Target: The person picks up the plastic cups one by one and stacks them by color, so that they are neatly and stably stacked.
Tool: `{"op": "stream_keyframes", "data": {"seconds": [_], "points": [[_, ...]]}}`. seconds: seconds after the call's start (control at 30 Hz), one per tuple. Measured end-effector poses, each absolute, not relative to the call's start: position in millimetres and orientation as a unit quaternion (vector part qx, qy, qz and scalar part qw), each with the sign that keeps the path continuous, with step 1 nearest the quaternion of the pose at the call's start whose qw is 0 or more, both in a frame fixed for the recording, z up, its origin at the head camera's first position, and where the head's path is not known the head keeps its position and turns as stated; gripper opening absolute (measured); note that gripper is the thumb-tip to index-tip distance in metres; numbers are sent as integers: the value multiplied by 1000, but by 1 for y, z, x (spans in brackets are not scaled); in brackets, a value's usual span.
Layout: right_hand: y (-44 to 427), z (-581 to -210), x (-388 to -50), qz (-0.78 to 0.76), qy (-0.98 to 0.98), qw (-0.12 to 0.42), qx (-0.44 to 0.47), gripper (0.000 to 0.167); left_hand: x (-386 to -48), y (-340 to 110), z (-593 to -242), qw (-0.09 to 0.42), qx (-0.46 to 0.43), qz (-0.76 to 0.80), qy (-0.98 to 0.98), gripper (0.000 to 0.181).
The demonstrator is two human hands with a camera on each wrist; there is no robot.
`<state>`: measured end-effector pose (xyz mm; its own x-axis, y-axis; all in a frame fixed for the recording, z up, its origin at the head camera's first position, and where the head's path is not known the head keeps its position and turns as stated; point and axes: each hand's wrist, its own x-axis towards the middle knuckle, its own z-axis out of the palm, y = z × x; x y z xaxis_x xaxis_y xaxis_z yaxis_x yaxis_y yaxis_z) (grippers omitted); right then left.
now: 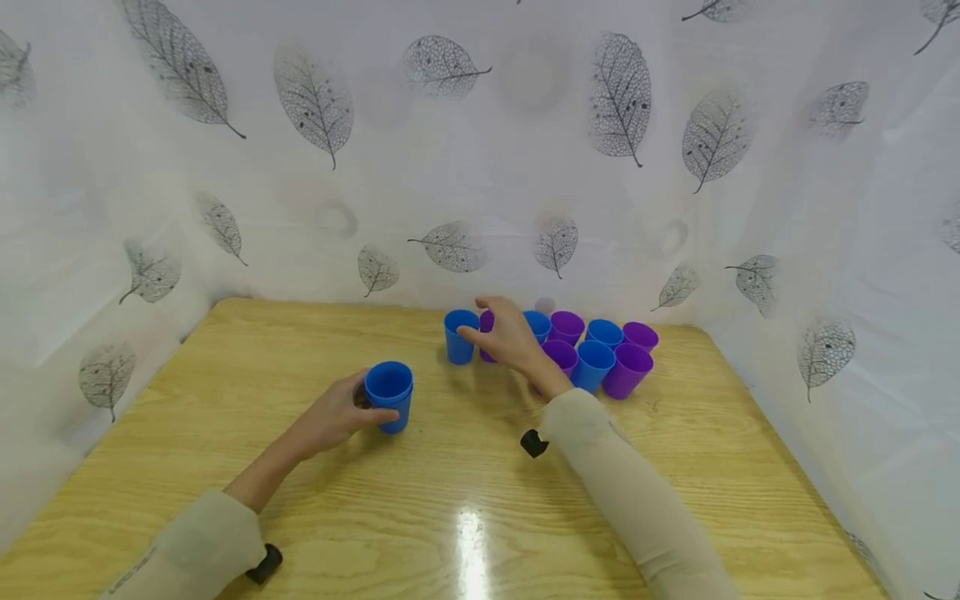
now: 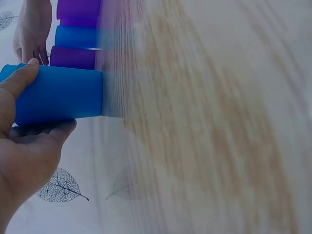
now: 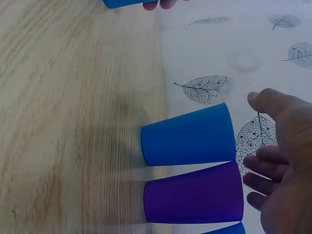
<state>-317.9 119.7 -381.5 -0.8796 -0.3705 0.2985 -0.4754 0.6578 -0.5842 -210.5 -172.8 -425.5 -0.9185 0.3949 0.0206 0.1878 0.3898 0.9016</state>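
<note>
My left hand (image 1: 336, 417) grips a blue cup stack (image 1: 395, 414), thumb on the near side and fingers round the far side. A second rim line below the top rim shows one cup nested in another. The stack stands upright on the table, left of the other cups. My right hand (image 1: 513, 337) hovers over the left end of the cup row, fingers spread and holding nothing. Closest to it are a single blue cup (image 3: 190, 136) and a purple cup (image 3: 195, 195), both upright. In the right wrist view the fingertips are just above their rims, apart from them.
Several more blue and purple cups stand close together in two rows at the back right, among them a front blue cup (image 1: 594, 367) and a front purple cup (image 1: 628, 372). Behind the wooden table (image 1: 420, 517) hangs a white leaf-patterned curtain (image 1: 495, 183).
</note>
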Motion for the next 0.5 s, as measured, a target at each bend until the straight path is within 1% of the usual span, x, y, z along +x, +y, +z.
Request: {"op": "stream_keyframes", "data": {"seconds": [0.33, 0.5], "points": [[111, -389, -331, 288, -924, 55, 246, 70, -210, -173, -428, 96, 182, 523, 827, 70], [108, -392, -335, 252, -934, 61, 245, 71, -210, -173, -427, 94, 180, 523, 828, 70]]}}
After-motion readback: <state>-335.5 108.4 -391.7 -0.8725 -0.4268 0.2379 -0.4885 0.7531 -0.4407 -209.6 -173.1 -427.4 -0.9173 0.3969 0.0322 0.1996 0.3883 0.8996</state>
